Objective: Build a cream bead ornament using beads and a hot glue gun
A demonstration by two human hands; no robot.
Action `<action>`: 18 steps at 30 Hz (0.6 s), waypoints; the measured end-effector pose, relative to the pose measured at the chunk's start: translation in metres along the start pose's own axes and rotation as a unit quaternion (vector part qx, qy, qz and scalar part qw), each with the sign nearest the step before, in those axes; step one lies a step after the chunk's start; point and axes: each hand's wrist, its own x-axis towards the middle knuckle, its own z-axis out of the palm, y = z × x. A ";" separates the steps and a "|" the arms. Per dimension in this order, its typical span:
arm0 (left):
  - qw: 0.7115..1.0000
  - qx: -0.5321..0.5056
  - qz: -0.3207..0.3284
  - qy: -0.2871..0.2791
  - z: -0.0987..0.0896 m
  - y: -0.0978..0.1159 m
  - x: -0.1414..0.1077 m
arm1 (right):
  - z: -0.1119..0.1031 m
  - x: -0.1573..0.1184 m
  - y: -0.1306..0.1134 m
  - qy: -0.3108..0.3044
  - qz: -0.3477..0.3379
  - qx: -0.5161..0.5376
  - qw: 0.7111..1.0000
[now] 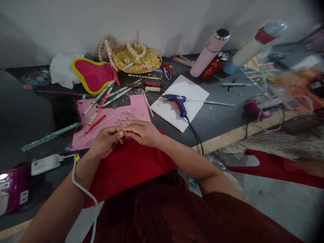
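Pale wooden-looking bit [125, 133] is being pinched between fingertips of the left hand [109, 139] and right hand [143, 133], which are meeting just beside loose bits [126, 119] on pink paper [138, 104], any slackening pinch probably risking its drop onto the red cloth [134, 165].

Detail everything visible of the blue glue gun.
The blue, plastic-looking glue gun lies on its side on a white square sheet, its dark nozzle pointing left. It has an orange-red trigger and a translucent stick jutting from its rear, past the sheet. A black cord leaves the handle toward the bench's wooden edge. Both hands are off it.
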 end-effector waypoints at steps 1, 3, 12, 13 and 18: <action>1.000 0.000 -0.001 0.000 0.000 0.000 0.000 | 0.000 0.000 0.000 -0.001 0.001 0.000 1.000; 1.000 -0.004 0.001 0.005 0.001 0.000 0.000 | -0.001 0.000 0.000 0.004 0.003 -0.001 1.000; 1.000 -0.002 0.013 0.017 0.001 -0.002 0.001 | 0.004 0.000 -0.005 0.033 0.014 0.013 0.999; 1.000 0.000 0.012 0.014 0.000 -0.002 0.001 | 0.005 0.000 -0.005 0.039 0.010 0.015 0.999; 1.000 -0.004 0.012 0.000 -0.002 -0.003 0.001 | 0.007 0.000 -0.003 0.050 0.000 0.029 0.998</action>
